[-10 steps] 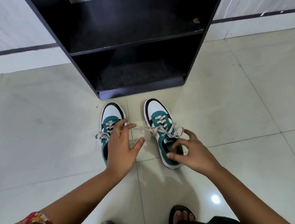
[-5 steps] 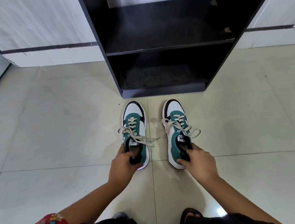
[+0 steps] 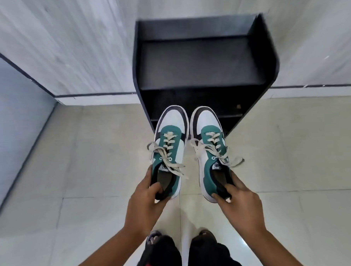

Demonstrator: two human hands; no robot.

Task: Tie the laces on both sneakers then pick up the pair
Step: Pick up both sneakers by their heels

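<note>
Two green, white and black sneakers hang in the air in front of me, toes pointing away. My left hand grips the heel of the left sneaker, thumb inside the collar. My right hand holds the heel of the right sneaker the same way. Both have cream laces tied in bows, with loops and ends hanging loose over the sides. The sneakers are side by side, close but apart.
A black open shelf unit stands against the white wall right beyond the sneakers' toes. Pale tiled floor spreads all around. My feet in sandals show at the bottom. A grey wall closes the left side.
Both hands took the sneakers by the heels and lifted them off the floor. The view has risen, so the shelf unit now appears from higher up.
</note>
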